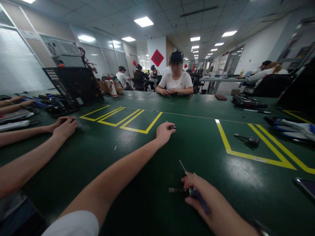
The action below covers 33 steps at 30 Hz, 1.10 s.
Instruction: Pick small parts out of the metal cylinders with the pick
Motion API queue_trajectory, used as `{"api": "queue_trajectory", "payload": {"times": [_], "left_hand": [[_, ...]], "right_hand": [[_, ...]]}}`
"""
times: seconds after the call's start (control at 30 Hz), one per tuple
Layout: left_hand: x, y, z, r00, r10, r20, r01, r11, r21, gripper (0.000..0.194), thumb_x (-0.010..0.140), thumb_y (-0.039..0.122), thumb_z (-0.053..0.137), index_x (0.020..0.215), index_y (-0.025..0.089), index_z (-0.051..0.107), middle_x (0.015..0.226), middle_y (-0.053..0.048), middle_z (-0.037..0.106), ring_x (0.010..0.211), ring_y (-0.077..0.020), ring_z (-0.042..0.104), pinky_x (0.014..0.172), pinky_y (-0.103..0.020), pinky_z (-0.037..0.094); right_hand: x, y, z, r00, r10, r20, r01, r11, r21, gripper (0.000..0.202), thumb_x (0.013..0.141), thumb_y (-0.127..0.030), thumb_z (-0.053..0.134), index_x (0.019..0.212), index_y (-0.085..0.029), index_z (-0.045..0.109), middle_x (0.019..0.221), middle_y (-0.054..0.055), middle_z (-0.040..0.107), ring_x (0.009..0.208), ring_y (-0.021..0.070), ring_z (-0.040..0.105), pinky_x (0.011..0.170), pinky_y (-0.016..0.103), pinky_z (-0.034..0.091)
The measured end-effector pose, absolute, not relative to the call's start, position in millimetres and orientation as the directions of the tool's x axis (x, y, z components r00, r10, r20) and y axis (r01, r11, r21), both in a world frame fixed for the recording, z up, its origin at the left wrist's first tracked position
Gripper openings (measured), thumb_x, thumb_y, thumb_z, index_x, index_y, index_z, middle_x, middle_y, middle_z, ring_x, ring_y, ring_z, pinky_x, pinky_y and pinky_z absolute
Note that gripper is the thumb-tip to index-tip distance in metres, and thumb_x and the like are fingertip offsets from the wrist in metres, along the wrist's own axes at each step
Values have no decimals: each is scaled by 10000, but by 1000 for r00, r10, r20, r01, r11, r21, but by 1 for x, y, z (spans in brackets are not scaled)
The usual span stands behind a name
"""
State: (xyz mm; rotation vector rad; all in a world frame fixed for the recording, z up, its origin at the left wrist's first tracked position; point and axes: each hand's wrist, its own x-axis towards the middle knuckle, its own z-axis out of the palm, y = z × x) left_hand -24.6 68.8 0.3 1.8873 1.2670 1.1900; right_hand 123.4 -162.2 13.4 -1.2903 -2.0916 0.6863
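Note:
My left hand [163,134] reaches out over the green table [137,164], its fingers closed on a small dark object [171,127] too small to make out. Nearer to me, my right hand [199,196] is wrapped round a purple-handled screwdriver [200,200], whose dark shaft with a metal tip points left. A thin light rod [183,167] also sticks up from between the right fingers. To the right, a dark tool with a thick round end [249,140] lies inside a yellow tape outline [258,159].
Another person's hands [65,126] rest at the left, beside tools and cables. A person in white [176,82] sits across the table. A red phone [220,97], black bundle [248,101], gloves [295,127] and another phone [306,187] lie right.

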Motion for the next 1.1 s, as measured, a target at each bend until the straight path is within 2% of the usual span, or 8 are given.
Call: {"api": "queue_trajectory", "payload": {"times": [0.07, 0.33, 0.53, 0.63, 0.73, 0.83, 0.93, 1.1], "left_hand": [[-37, 74, -2, 121, 925, 360, 472, -373, 799, 290, 703, 157, 690, 992, 182, 683, 1016, -63, 689, 939, -182, 634, 895, -343, 477], [-58, 75, -10, 95, 936, 339, 580, -329, 745, 301, 688, 223, 711, 986, 185, 684, 992, -64, 685, 929, -207, 615, 882, -370, 454], [-63, 35, 18, 153, 849, 506, 680, -462, 570, 367, 725, 304, 674, 1056, 156, 617, 1165, -108, 573, 1113, -234, 505, 928, -354, 407], [-73, -14, 42, 359, 840, 408, 565, -543, 621, 269, 806, 384, 568, 947, 156, 595, 966, -62, 604, 817, -155, 566, 685, -261, 454], [-80, -67, 66, 569, 790, 228, 526, -563, 637, 362, 849, 485, 459, 781, 146, 563, 682, -2, 550, 580, -101, 478, 530, -214, 375], [-74, -107, 80, 806, 592, 18, 507, -705, 497, 430, 730, 572, 583, 861, 163, 588, 787, -21, 594, 663, -130, 525, 556, -226, 370], [-62, -127, 81, 868, 483, -112, 491, -806, 332, 539, 643, 557, 676, 1007, 170, 584, 891, -63, 610, 732, -189, 567, 575, -265, 383], [-60, -126, 78, 863, 448, -233, 504, -789, 351, 297, 781, 356, 621, 1028, 197, 575, 933, -44, 605, 781, -178, 588, 617, -258, 421]], "right_hand": [[108, -173, 9, -504, 852, 141, 567, 450, -690, 300, 673, -27, 592, 899, -223, 570, 1057, 50, 660, 1145, 247, 552, 999, 461, 397], [90, -176, -24, -548, 830, 103, 552, 451, -702, 382, 618, -2, 630, 915, -235, 565, 1150, 49, 642, 1218, 292, 478, 1024, 530, 331], [94, -178, 7, -575, 818, 30, 558, 419, -716, 340, 626, 15, 620, 862, -228, 603, 1160, 63, 649, 1217, 298, 476, 1015, 523, 337], [100, -183, 18, -531, 845, 60, 525, 384, -760, 320, 651, -44, 644, 902, -241, 623, 1202, 67, 633, 1205, 282, 493, 996, 468, 387], [111, -185, 18, -333, 927, 175, 444, 317, -838, 280, 758, -160, 586, 1023, -249, 607, 1216, 76, 624, 1133, 231, 568, 913, 364, 488], [124, -181, 17, -74, 978, 197, 341, 211, -916, 233, 856, -319, 506, 1046, -254, 624, 1095, 62, 686, 994, 197, 649, 808, 302, 544], [135, -173, 22, 110, 979, 174, 211, 148, -966, 303, 836, -414, 539, 1057, -241, 652, 910, 49, 729, 844, 183, 682, 715, 275, 557], [138, -165, 33, 223, 975, 12, 25, 7, -1000, 402, 751, -539, 581, 614, -174, 680, 499, 24, 601, 476, 138, 547, 443, 235, 450]]}}
